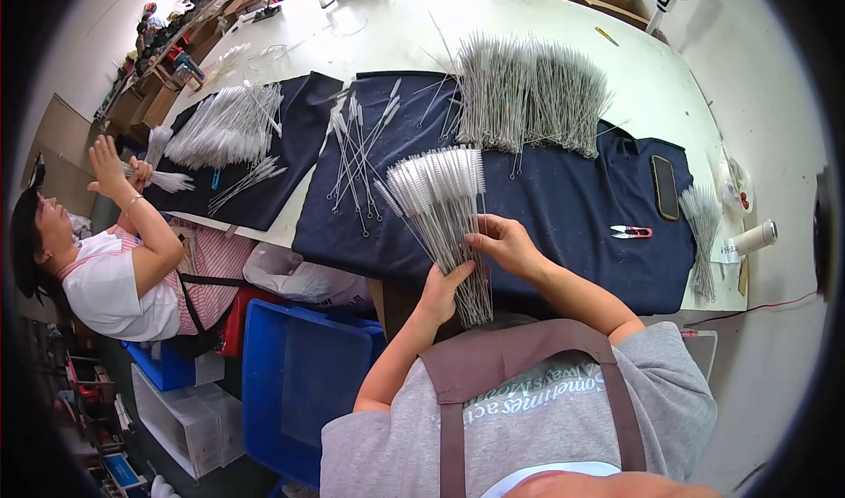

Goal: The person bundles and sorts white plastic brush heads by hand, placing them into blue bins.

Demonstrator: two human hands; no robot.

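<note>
**White-bristled bunch of brushes (440, 203) held upright in front of the chest**

From my distant place, I look down through the head camera on the two hands. The left hand (440, 294) comes from below, with its forearm rising steeply; it is closed around the lower part of the metal stems, and its thumb lies across the front of them. The right hand (509, 244) comes from the right side, with the elbow bent outward and the forearm slanting up to the left. Its fingers are curved and its thumb touches the right edge of the stems, but I cannot tell if it pinches any of them.

The bunch opens like a fan, bristles up, leaning a little to the left, over the front of the dark cloth (572, 207). Behind it stands a large heap of similar brushes (532, 97). Some loose brushes (359, 165) lie to the left. On the right part of the cloth I see small red-handled snips (632, 232) and, near them, a phone (664, 188).
</note>
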